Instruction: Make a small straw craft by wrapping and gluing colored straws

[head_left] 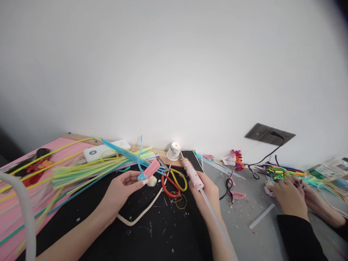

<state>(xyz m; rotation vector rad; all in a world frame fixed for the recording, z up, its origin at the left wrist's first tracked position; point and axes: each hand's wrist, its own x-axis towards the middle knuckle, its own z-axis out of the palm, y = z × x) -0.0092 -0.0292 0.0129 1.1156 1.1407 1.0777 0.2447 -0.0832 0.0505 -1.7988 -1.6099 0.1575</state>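
Note:
My left hand [125,190] is closed on a small pink and blue pipe-cleaner bundle [151,170], pinched at its blue wrapped end. Just below it shows a cream-coloured coil [152,181]; whether the hand touches it I cannot tell. My right hand [205,192] is wrapped round a pale pink hot glue gun [191,174], with a long clear glue stick [210,208] coming out of its back end. The gun's tip points up and away, close beside a small white cup [173,150]. Between my hands lie scissors [170,185] with red and yellow loop handles.
Yellow, green and blue pipe cleaners [81,172] spread over the left side. Behind them lies a white power bank [106,150]. A black mat [152,232] covers the middle. At right, a co-worker's hands [292,197] work near a black cable [268,159] and wall socket [269,135].

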